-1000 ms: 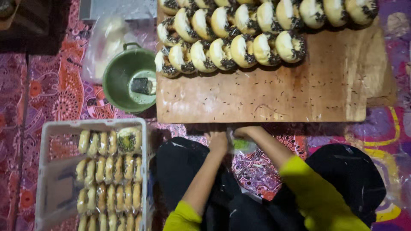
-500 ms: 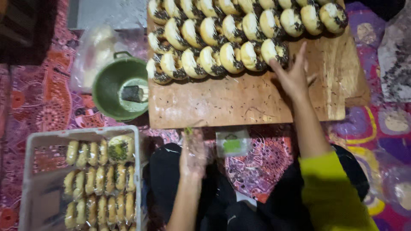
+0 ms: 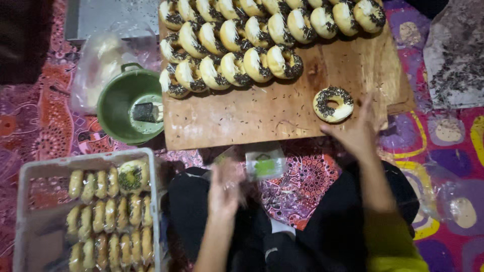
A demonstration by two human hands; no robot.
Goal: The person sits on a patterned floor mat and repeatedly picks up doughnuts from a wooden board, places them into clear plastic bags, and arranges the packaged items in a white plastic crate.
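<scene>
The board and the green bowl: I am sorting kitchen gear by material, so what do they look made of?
The board looks like unfinished wood: pale brown, visible grain, matte, rough edges, dusted with dark sprinkles. The green bowl looks like moulded plastic: even colour, slight sheen, a small loop handle on its rim, though enamelled metal cannot be ruled out.

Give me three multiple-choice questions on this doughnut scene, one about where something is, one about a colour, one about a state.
1. Where does the single flat doughnut lie?
A. on the wooden board
B. in the bowl
C. in the crate

2. What colour is the bowl?
A. red
B. green
C. blue

3. How is the right hand?
A. fist around a doughnut
B. open beside the doughnut
C. inside the crate

Answers: 1 A, it lies apart from the rows, on the bare board. 2 B, its rim and wall are green. 3 B, the fingers are spread, holding nothing.
</scene>
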